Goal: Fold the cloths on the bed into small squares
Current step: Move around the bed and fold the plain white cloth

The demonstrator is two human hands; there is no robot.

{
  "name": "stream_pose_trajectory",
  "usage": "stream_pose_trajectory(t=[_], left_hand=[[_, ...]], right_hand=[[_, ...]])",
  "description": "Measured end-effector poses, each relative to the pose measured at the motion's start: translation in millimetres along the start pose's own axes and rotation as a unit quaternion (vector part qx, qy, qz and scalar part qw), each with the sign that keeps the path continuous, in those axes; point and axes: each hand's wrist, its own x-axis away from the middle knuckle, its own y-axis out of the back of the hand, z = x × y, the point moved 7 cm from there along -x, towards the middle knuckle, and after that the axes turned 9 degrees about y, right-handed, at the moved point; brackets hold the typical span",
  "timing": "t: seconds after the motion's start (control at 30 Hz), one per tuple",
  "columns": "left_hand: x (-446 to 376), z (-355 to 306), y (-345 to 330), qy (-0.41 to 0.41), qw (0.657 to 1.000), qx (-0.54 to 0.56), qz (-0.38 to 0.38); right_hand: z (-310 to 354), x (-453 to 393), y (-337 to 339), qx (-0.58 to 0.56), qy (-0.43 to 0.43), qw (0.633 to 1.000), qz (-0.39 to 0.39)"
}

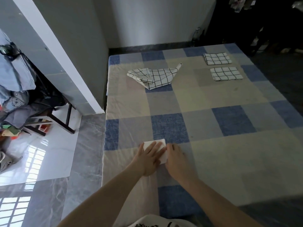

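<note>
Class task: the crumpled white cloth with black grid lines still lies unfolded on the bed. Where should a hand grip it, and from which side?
Probably the twisted corner tail at the upper right of the crumpled white grid-lined cloth, approached from the right: it juts clear of the checked bedsheet, so fingers can close round it.

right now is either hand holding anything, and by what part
Nothing is lifted. The left hand presses flat on top of the small white folded cloth on the bed; the right hand rests at its right edge.
</note>
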Motion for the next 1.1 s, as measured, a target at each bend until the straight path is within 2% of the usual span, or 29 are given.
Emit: stream_pose_trajectory(t=[0.07,0.17,0.23,0.4,0.6,0.7,0.77,0.87,0.93,1.03,1.1], left_hand=[[-1,2,-1,-0.002,1.000,-0.004,-0.006],[-1,10,2,0.007,0.999,0.027,-0.036],[-2,20,0,0.031,0.998,0.052,-0.032],[-6,24,-2,0.041,0.997,0.057,-0.004],[-11,24,-7,0.052,0.996,0.064,0.022],[-8,23,-6,0.048,0.996,0.079,0.003],[-1,21,0,0.038,0.995,0.087,-0.040],[11,17,12,0.020,0.988,0.094,-0.118],[14,16,16,0.019,0.986,0.095,-0.137],[8,16,14,0.032,0.988,0.095,-0.119],[-1,17,16,0.051,0.988,0.113,-0.097]], right_hand=[[12,4,-10,0.002,0.071,0.997,0.035],[6,14,-18,-0.031,0.088,0.995,0.048],[-6,17,-19,-0.035,0.065,0.996,0.051],[-32,15,-8,-0.011,-0.016,1.000,-0.004],[-16,-1,-15,-0.040,-0.115,0.992,0.025],[-12,-6,-26,-0.077,-0.193,0.977,0.047],[-11,-12,-28,-0.115,-0.239,0.963,0.050],[-8,-27,-32,-0.212,-0.250,0.944,0.040],[-11,-33,-33,-0.254,-0.261,0.930,0.041],[-24,-35,-34,-0.270,-0.254,0.925,0.081],[-43,-34,-25,-0.278,-0.254,0.924,0.071]])
